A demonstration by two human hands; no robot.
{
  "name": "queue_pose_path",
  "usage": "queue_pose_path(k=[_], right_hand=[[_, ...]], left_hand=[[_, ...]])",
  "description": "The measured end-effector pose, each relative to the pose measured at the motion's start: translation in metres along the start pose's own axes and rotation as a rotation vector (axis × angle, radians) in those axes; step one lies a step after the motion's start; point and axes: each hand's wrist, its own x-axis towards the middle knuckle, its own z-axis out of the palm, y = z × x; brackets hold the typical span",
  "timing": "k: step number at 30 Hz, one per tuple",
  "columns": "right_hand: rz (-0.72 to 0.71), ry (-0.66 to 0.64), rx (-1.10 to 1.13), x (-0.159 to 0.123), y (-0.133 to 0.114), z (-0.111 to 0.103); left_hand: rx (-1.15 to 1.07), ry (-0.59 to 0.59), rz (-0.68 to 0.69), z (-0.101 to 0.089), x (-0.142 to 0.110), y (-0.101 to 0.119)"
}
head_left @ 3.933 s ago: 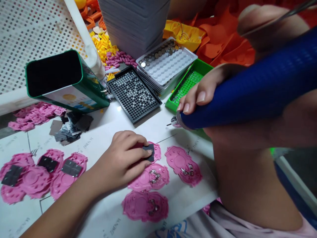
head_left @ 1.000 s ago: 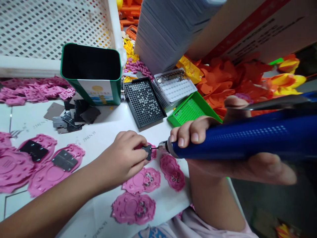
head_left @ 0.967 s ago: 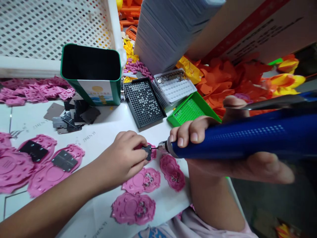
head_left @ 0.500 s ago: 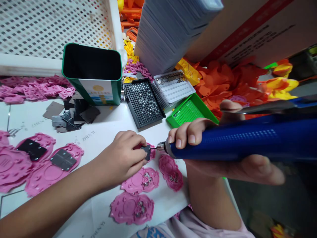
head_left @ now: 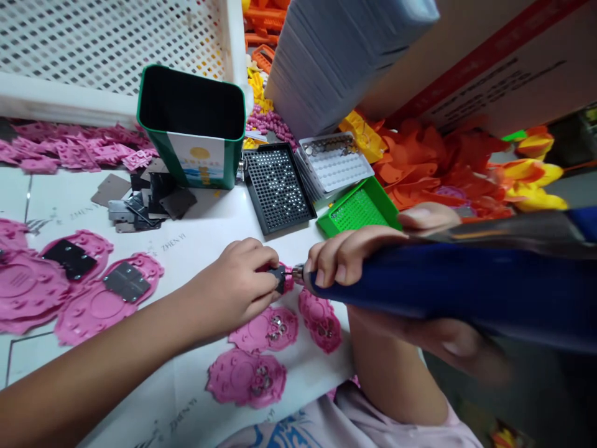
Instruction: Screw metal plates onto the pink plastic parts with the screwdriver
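Observation:
My left hand (head_left: pixel 237 283) is closed at the middle of the table, its fingers pressing a small dark plate (head_left: pixel 280 275) onto a pink plastic part (head_left: pixel 289 284), mostly hidden. My right hand (head_left: pixel 342 256) is wrapped round a blue electric screwdriver (head_left: pixel 448 289), held nearly level. The screwdriver's bit points left and meets the dark plate near its right edge. Just below lie a pink part with metal contacts (head_left: pixel 264 328), another pink part (head_left: pixel 247 378) and a third pink part (head_left: pixel 320 320). At the left, pink parts (head_left: pixel 96 305) carry dark plates (head_left: pixel 125 282).
Loose dark plates (head_left: pixel 140 205) lie before a green tin (head_left: pixel 192 158). Behind the hands stand a black screw tray (head_left: pixel 280 190), a green tray (head_left: pixel 359 211) and white trays (head_left: pixel 338 171). A white crate (head_left: pixel 121 50), a grey stack (head_left: pixel 336 68) and a carton (head_left: pixel 489 74) edge the back.
The screwdriver came from the upper right down to the dark plate, which my left hand has kept pressing. Over the last half second, the screwdriver's rear end has dropped slightly and the view has shifted.

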Motion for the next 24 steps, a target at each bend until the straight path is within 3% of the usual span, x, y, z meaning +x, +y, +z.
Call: queue_pose_path(k=[7,9,13,15,17,21,24], right_hand=[[-0.200,-0.239,0.012,0.031,-0.004,-0.002],[-0.263,-0.169,0.019,0.047,-0.008,-0.010],[-0.399,0.201,-0.036,0.076,-0.013,-0.029],[-0.416,0.290,-0.012,0.085,-0.010,-0.038],[-0.413,0.286,0.065,0.089,-0.006,-0.048],[-0.402,0.103,0.170,0.089,0.001,-0.062],[-0.420,0.125,0.198,0.091,0.006,-0.063]], left_hand=[[0.026,0.058,0.056,0.007,-0.005,-0.005],[0.030,0.090,0.062,0.008,-0.007,-0.007],[0.027,0.068,0.047,0.003,-0.007,-0.005],[0.028,0.028,0.033,-0.001,-0.005,-0.002],[0.026,-0.002,0.020,-0.004,-0.005,-0.001],[0.002,0.015,0.012,-0.003,-0.005,-0.001],[-0.005,0.030,0.012,-0.001,-0.006,-0.003]])
